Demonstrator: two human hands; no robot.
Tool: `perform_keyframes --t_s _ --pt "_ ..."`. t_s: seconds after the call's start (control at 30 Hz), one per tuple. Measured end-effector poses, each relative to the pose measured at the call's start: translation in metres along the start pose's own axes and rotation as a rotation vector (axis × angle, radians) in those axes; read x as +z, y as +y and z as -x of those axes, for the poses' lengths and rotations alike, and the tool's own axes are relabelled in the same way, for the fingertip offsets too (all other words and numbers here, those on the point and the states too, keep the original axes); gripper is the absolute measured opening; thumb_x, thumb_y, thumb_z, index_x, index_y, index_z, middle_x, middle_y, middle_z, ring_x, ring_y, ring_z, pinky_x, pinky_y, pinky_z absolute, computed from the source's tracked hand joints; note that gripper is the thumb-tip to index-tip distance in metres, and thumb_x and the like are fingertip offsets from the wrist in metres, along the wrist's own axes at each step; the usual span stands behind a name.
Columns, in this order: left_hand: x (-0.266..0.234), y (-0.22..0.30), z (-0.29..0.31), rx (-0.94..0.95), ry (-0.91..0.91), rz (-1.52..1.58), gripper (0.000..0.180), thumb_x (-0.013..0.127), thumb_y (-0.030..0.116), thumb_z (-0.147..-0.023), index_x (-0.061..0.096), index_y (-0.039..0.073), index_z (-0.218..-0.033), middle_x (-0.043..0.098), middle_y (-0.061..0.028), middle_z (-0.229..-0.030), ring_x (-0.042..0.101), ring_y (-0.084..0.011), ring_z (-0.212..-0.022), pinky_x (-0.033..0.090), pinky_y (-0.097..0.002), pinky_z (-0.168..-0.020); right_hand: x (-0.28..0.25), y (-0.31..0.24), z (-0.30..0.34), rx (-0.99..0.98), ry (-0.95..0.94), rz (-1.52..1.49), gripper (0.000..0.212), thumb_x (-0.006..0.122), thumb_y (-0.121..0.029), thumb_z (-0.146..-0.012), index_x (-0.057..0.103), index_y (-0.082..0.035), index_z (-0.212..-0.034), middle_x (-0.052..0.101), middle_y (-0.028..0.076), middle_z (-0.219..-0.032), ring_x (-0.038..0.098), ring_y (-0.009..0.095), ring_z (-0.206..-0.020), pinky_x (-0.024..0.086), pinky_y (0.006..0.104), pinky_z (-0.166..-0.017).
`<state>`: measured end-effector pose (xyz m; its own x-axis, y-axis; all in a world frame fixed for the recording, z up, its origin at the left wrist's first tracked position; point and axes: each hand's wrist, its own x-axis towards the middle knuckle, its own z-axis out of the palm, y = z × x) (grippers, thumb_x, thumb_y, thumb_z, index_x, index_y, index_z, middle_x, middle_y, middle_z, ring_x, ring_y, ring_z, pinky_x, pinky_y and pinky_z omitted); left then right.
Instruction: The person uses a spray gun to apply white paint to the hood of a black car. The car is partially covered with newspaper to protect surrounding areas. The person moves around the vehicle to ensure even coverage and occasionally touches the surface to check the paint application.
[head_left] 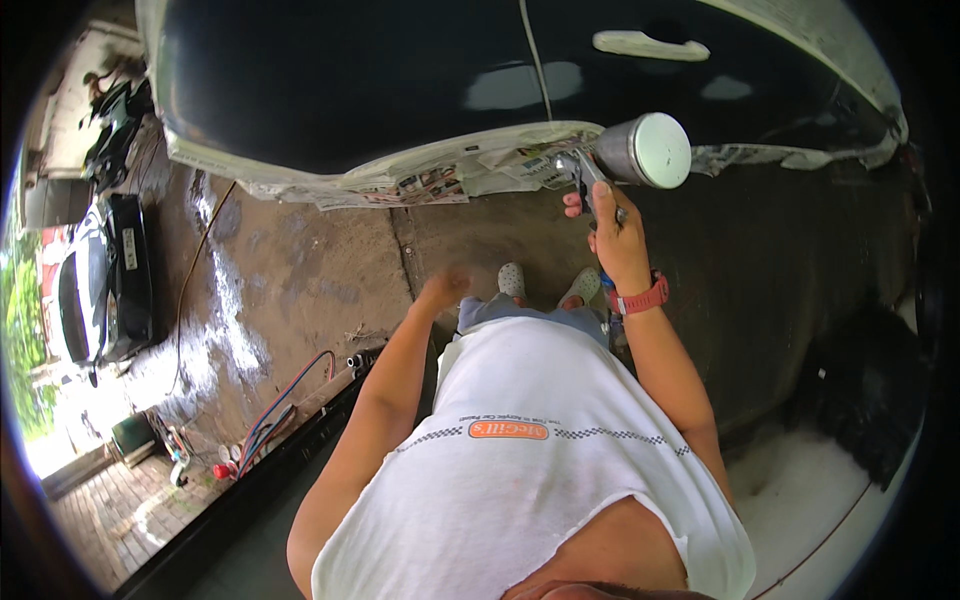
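My right hand (622,245) is wrapped round the handle of a spray gun (590,178), with a red watch on that wrist. The gun carries a round metal cup (617,152) with a pale lid, tipped toward the right. Just beyond it stands a dark car side panel (350,90) with a pale door handle (650,45) and light grey patches (523,86). Newspaper masking (430,185) runs along the panel's lower edge. My left hand (447,288) hangs at my left side near my waist, away from the car; its fingers are dim and blurred.
Behind my left arm lie red and blue hoses (290,390) near a long black edge (250,485). A thin hose (200,250) crosses the brown floor. Farther left are a dark parked car (125,280) and a motorbike (115,130). A black shape (865,390) is at right.
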<state>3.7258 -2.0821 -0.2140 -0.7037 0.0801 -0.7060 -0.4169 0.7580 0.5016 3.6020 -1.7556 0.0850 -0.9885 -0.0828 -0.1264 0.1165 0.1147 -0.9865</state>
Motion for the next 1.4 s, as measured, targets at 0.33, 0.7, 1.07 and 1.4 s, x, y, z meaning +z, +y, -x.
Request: perform_keyframes --t_s 0.33,0.7,1.07,1.4 --pt "-0.204 0.138 -0.012 0.214 0.628 0.372 0.064 0.076 0.037 -0.094 0.052 0.005 -0.144 0.071 -0.0075 -0.09 0.068 -0.0179 -0.075 0.054 -0.0341 -0.067 0.02 0.001 0.002 0.055 -0.145 0.046 0.056 0.042 -0.049 -0.111 0.067 0.0 -0.12 0.074 0.01 -0.105 0.07 0.012 -0.087 0.043 0.0225 -0.05" --pt "-0.241 0.028 -0.017 -0.058 1.302 0.546 0.094 0.065 0.024 -0.098 0.002 0.008 -0.166 0.073 -0.0186 -0.094 0.072 -0.0352 -0.081 0.054 -0.0504 -0.08 0.013 -0.004 0.004 0.1 -0.099 -0.026 0.054 0.044 -0.048 -0.111 0.066 -0.003 -0.129 0.074 0.007 -0.103 0.068 0.009 -0.085 0.042 0.0225 -0.05" --pt "-0.23 0.156 0.039 0.253 0.847 -0.321 0.096 0.06 0.021 -0.097 -0.006 0.02 -0.167 0.074 -0.0263 -0.094 0.071 -0.0474 -0.084 0.055 -0.0557 -0.075 0.014 -0.001 0.009 0.089 -0.108 -0.001 0.054 0.044 -0.05 -0.111 0.067 -0.002 -0.121 0.074 0.007 -0.104 0.068 0.009 -0.085 0.042 0.0219 -0.05" --pt "-0.279 0.106 0.031 -0.084 1.107 0.12 0.098 0.06 0.023 -0.097 -0.009 0.0 -0.163 0.076 -0.0197 -0.096 0.072 -0.043 -0.086 0.056 -0.0511 -0.076 0.014 -0.003 0.014 0.087 -0.109 -0.003 0.053 0.044 -0.047 -0.111 0.066 -0.002 -0.127 0.074 0.007 -0.104 0.068 0.009 -0.086 0.041 0.0222 -0.051"
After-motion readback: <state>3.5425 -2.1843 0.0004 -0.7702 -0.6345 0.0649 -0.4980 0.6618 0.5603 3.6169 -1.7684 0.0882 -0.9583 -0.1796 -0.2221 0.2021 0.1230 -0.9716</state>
